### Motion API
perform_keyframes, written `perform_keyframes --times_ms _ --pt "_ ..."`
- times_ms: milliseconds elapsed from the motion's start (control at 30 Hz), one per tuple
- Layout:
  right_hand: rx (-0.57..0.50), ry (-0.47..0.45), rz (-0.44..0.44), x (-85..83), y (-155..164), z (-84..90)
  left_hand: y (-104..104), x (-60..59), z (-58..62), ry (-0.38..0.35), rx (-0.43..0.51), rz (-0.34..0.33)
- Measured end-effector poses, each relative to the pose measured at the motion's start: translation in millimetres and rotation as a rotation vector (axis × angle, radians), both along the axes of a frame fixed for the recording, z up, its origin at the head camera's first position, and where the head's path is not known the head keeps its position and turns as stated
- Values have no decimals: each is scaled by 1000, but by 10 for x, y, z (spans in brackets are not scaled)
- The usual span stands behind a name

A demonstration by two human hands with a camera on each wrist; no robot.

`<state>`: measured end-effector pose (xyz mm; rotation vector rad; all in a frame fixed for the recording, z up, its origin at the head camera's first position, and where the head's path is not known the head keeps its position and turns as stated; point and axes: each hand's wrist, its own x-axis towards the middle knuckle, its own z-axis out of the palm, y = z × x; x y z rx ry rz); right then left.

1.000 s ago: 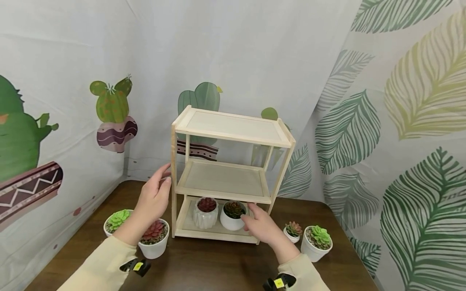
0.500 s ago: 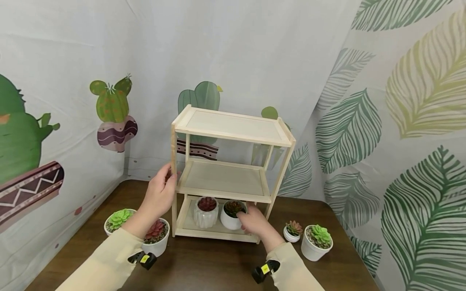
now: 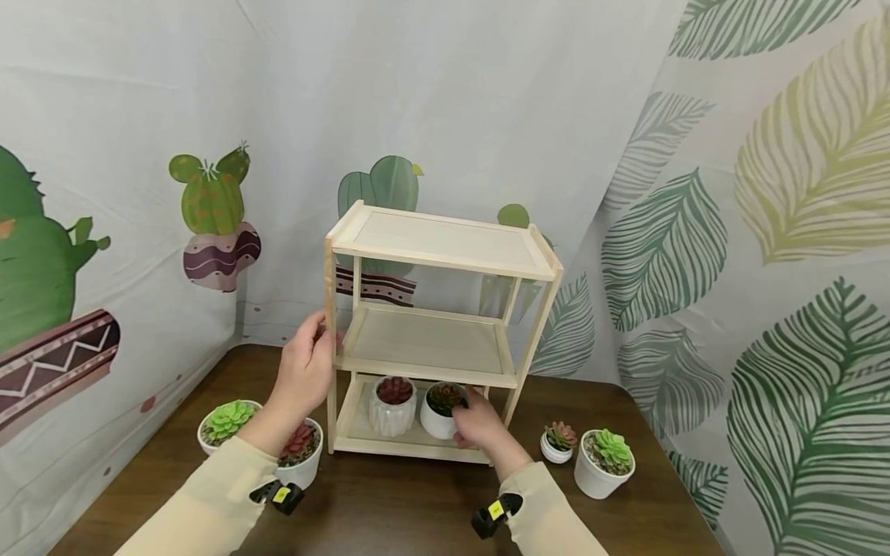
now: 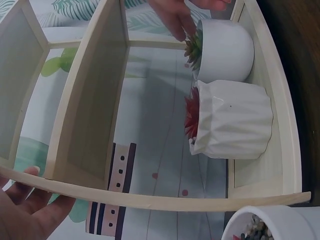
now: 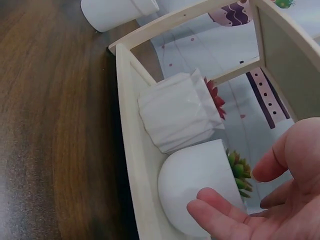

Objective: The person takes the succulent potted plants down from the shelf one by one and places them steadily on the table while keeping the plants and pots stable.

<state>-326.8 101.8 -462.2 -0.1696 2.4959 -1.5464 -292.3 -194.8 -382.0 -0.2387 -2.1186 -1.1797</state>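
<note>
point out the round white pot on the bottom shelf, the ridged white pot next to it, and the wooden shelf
round white pot (image 5: 195, 192), right wrist view, on its smooth side wall
ridged white pot (image 4: 235, 120), left wrist view, on its faceted side
wooden shelf (image 3: 445, 239), head view, on the top board

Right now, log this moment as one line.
left hand: grips shelf post | right hand: fingers on round pot, bottom tier | ribbed pot beside it | four pots on table
</note>
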Motion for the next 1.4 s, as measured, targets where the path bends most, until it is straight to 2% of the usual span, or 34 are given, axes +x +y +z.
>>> perform_keyframes --times_ms 400,600,1000,1400 --pt "-46 -28 -28 -94 -24 -201 26 -2 -13 7 2 38" --pt "-100 -31 -66 -115 -36 -220 35 -9 -24 19 -1 50" --pt "-114 54 -96 -176 -73 -271 31 -32 -37 15 12 64" --pt "-87 122 -133 -279 -78 -405 24 -42 -42 23 9 74"
